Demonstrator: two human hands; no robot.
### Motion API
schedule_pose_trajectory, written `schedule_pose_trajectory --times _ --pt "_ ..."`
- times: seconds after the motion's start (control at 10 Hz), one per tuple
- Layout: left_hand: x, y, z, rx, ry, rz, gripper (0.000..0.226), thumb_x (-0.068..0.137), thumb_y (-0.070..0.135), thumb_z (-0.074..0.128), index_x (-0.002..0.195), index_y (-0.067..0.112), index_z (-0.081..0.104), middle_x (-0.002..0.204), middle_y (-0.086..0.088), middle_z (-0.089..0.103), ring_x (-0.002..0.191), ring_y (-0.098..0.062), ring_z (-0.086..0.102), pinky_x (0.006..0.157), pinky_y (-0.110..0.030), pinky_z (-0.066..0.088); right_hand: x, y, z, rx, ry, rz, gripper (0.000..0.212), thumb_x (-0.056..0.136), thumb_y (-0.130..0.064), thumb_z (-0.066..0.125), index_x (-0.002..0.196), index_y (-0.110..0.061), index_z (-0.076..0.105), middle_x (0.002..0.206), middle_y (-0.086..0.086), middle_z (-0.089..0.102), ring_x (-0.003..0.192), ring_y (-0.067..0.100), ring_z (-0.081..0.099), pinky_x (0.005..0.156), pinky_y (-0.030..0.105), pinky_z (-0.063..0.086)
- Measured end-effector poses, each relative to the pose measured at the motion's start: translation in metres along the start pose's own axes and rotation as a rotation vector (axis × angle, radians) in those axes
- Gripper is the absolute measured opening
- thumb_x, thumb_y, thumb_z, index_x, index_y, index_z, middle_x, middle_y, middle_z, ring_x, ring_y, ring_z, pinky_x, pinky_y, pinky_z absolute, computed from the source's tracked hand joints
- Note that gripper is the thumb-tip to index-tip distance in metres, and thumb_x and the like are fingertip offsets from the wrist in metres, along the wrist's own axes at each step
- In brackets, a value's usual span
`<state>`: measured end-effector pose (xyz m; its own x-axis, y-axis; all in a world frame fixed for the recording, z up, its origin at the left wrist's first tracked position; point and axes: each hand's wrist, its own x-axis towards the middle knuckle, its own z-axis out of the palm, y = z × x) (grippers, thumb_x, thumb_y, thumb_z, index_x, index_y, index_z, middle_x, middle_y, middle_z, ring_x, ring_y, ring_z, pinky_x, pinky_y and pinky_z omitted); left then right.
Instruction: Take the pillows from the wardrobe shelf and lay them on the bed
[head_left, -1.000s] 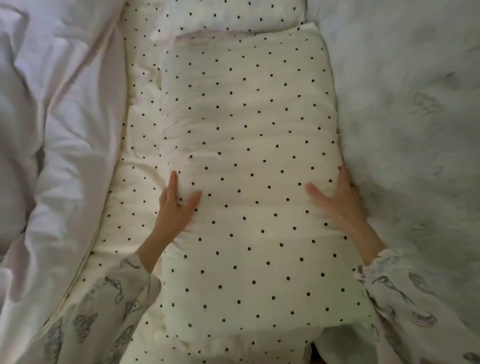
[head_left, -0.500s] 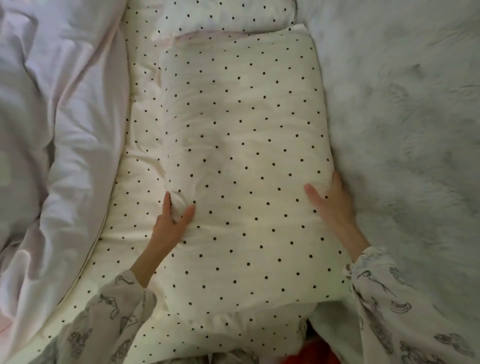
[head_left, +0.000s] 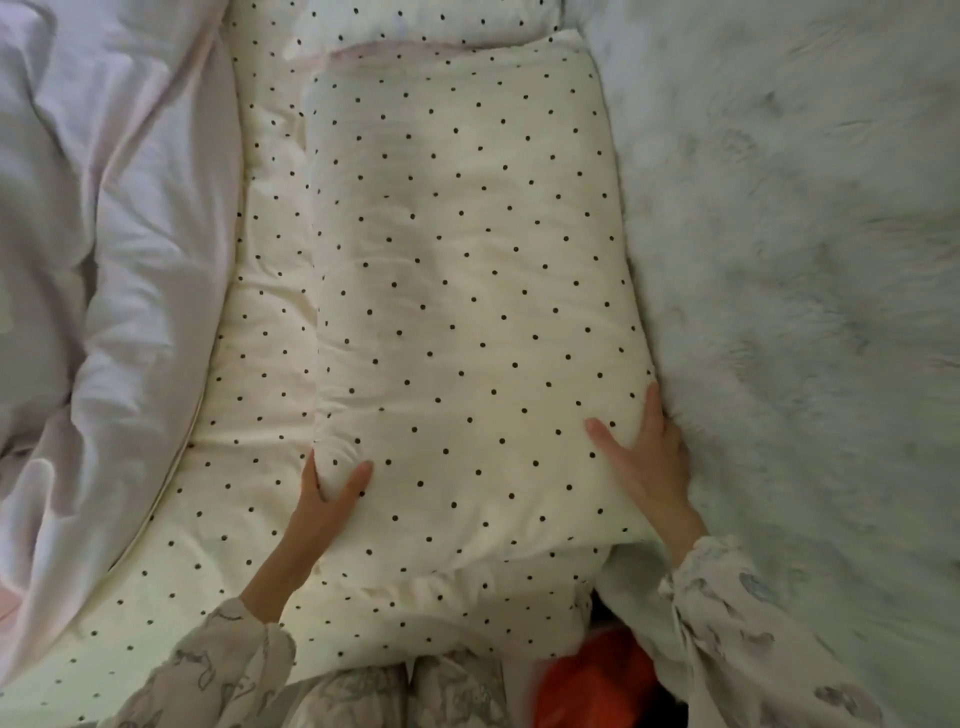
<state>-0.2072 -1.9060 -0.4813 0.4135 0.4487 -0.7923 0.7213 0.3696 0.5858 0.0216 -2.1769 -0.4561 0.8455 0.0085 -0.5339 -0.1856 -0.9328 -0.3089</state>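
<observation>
A cream pillow with small black dots lies lengthwise on the bed, on a sheet of the same dotted fabric. My left hand pinches the pillow's left edge near its lower corner, thumb on top, fingers under the fold. My right hand clasps the pillow's right edge, thumb spread on top, fingers down its side against the fur. A second dotted pillow peeks out at the top, touching the first one's far end.
A rumpled pale pink duvet is heaped along the left. A fluffy white fur blanket covers the right side. Something orange-red shows below the bed edge near my patterned sleeves.
The pillow has slid slightly toward me. My left hand has gone from lying flat on it to pinching its edge. An orange-red thing has come into view at the bottom.
</observation>
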Motion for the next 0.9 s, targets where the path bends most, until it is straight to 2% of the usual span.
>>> schedule_pose_trajectory --times 0.1,0.2,0.3,0.4,0.5,0.6,0.7,0.8,0.9 --pt "-0.006 -0.003 -0.001 -0.02 -0.019 0.059 0.076 0.071 0.054 0.066 0.135 0.037 0.029 0.123 0.007 0.054 0.11 -0.017 0.056 0.082 -0.029 0.049 -0.017 0.015 0.0 -0.093 0.026 -0.02 0.099 0.063 -0.083 0.041 0.141 -0.042 -0.004 0.145 0.013 0.024 0.131 0.031 0.023 0.106 0.051 0.021" --pt "-0.009 -0.006 0.001 -0.006 -0.054 0.055 0.079 0.08 0.042 0.064 0.143 0.031 0.017 0.127 0.005 0.049 0.111 -0.016 0.053 0.08 -0.023 0.047 -0.019 0.024 0.001 -0.117 -0.037 0.009 0.098 0.068 -0.079 0.043 0.142 -0.039 -0.007 0.148 0.014 0.021 0.133 0.033 0.022 0.107 0.051 0.02" --pt "-0.009 -0.005 -0.004 0.025 -0.108 0.055 0.081 0.081 0.042 0.063 0.144 0.031 0.014 0.13 0.006 0.046 0.11 -0.012 0.052 0.078 -0.02 0.046 -0.02 0.025 0.002 -0.126 -0.018 -0.022 0.097 0.069 -0.078 0.043 0.142 -0.037 -0.005 0.147 0.014 0.024 0.131 0.034 0.025 0.107 0.05 0.023" --pt "-0.007 0.001 -0.001 0.214 -0.012 0.105 0.077 0.081 0.041 0.065 0.142 0.022 0.021 0.136 -0.008 0.042 0.12 -0.023 0.045 0.094 -0.035 0.044 -0.025 0.028 0.003 -0.143 -0.005 -0.043 0.094 0.071 -0.076 0.043 0.144 -0.034 -0.001 0.146 0.014 0.027 0.13 0.033 0.028 0.106 0.049 0.025" --pt "-0.01 0.015 0.018 0.649 0.172 0.391 0.074 0.086 0.022 0.058 0.146 0.02 0.014 0.149 -0.018 0.017 0.136 -0.036 0.02 0.104 -0.053 0.03 -0.032 0.022 0.001 -0.155 0.009 -0.046 0.086 0.079 -0.068 0.04 0.145 -0.029 0.003 0.149 0.013 0.023 0.134 0.031 0.024 0.106 0.051 0.028" --pt "-0.011 0.028 0.042 1.016 0.127 0.581 0.075 0.087 0.045 0.051 0.146 0.037 0.007 0.157 -0.007 -0.009 0.143 -0.031 -0.01 0.105 -0.067 0.011 -0.042 0.008 0.007 -0.306 0.144 -0.236 0.064 0.091 -0.047 0.036 0.145 -0.023 0.013 0.151 0.018 0.019 0.136 0.035 0.021 0.106 0.052 0.029" --pt "-0.008 0.031 0.061 1.253 0.036 0.58 0.077 0.081 0.066 0.042 0.145 0.043 0.005 0.156 -0.003 -0.018 0.141 -0.032 -0.02 0.102 -0.071 0.006 -0.051 -0.01 0.018 -0.422 0.06 -0.284 0.055 0.094 -0.044 0.028 0.145 -0.03 0.012 0.156 0.013 0.001 0.142 0.032 0.003 0.108 0.058 0.021" --pt "-0.003 0.031 0.065 1.319 -0.012 0.485 0.081 0.079 0.072 0.037 0.143 0.046 -0.004 0.153 0.0 -0.029 0.139 -0.032 -0.027 0.102 -0.073 0.005 -0.057 -0.018 0.029 -0.415 -0.031 -0.213 0.058 0.094 -0.048 0.025 0.145 -0.033 0.003 0.155 0.009 -0.013 0.142 0.031 -0.011 0.109 0.062 0.01" --pt "-0.002 0.033 0.063 1.336 -0.047 0.44 0.082 0.078 0.074 0.035 0.141 0.048 -0.009 0.151 0.002 -0.033 0.137 -0.031 -0.03 0.102 -0.073 0.005 -0.06 -0.034 0.013 -0.335 -0.132 -0.175 0.058 0.095 -0.046 0.03 0.146 -0.031 0.007 0.156 0.008 -0.014 0.141 0.03 -0.013 0.111 0.059 0.007"
